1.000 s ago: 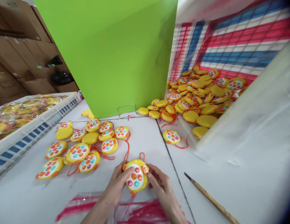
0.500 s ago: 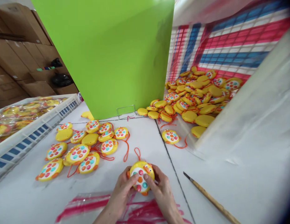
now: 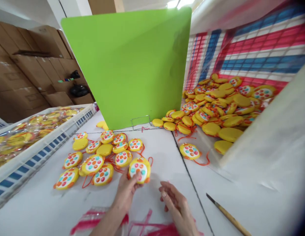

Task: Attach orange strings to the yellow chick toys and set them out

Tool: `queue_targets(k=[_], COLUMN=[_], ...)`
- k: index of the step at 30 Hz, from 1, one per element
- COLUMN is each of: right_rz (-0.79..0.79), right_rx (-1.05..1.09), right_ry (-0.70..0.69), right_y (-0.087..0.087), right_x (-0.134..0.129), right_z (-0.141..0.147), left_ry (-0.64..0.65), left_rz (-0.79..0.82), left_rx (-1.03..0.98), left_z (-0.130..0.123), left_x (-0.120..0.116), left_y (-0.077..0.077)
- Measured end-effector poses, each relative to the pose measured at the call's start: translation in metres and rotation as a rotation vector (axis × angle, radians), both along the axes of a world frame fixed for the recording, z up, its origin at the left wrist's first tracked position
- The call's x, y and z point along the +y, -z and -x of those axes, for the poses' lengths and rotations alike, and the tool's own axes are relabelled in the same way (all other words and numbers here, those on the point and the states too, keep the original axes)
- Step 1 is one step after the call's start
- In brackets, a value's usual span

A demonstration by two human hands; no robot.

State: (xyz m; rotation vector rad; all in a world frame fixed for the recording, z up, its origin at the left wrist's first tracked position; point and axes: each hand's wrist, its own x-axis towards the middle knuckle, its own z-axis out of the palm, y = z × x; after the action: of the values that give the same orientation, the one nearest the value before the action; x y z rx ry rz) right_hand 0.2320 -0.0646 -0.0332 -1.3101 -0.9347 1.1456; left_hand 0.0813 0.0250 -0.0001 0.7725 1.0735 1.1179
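Note:
In my left hand (image 3: 127,190) is a yellow duck-shaped toy (image 3: 139,169) with a white front and coloured round buttons; my thumb lies on its face and a red cord loop sticks out beside it. My right hand (image 3: 175,205) hovers apart from the toy, fingers loosely curled and separated, holding nothing. Just left of the held toy lies a group of similar duck toys (image 3: 92,164), some face up and some back up. Below my hands are clear plastic bags with pink print (image 3: 162,229).
A green board (image 3: 132,68) stands upright behind. At right, many duck toys (image 3: 216,101) are heaped by a striped, meshed wall. One single toy (image 3: 190,151) lies near the heap. A wooden-handled brush or tool (image 3: 228,214) lies at right. A white crate (image 3: 44,144) holds bagged toys.
My right hand has let go of the duck toy and moved off to the right. My left hand has carried the toy up and left, towards the group. The view has tilted up.

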Motion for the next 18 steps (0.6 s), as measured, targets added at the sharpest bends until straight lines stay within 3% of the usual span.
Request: queue_targets(k=[3, 7, 11, 14, 18], right_rz=[-0.016, -0.029, -0.038, -0.043, -0.076], right_rx=[0.031, 0.094, 0.214, 0.293, 0.376], right_ry=[0.051, 0.193, 0.203, 0.179, 0.272], right_y=[0.008, 0.012, 0.012, 0.015, 0.025], right_x=[0.002, 0.006, 0.012, 0.015, 0.021], right_z=[0.005, 0.009, 0.001, -0.007, -0.01], left_ry=[-0.086, 0.119, 0.381, 0.51, 0.666], left_rz=[0.002, 0.048, -0.147, -0.403, -0.71], left_rx=[-0.004, 0.108, 0.35, 0.602, 0.869], left_z=[0.009, -0.008, -0.067, -0.125, -0.191], left_x=[0.029, 0.035, 0.035, 0.051, 0.072], left_y=[-0.012, -0.02, -0.016, -0.011, -0.009])
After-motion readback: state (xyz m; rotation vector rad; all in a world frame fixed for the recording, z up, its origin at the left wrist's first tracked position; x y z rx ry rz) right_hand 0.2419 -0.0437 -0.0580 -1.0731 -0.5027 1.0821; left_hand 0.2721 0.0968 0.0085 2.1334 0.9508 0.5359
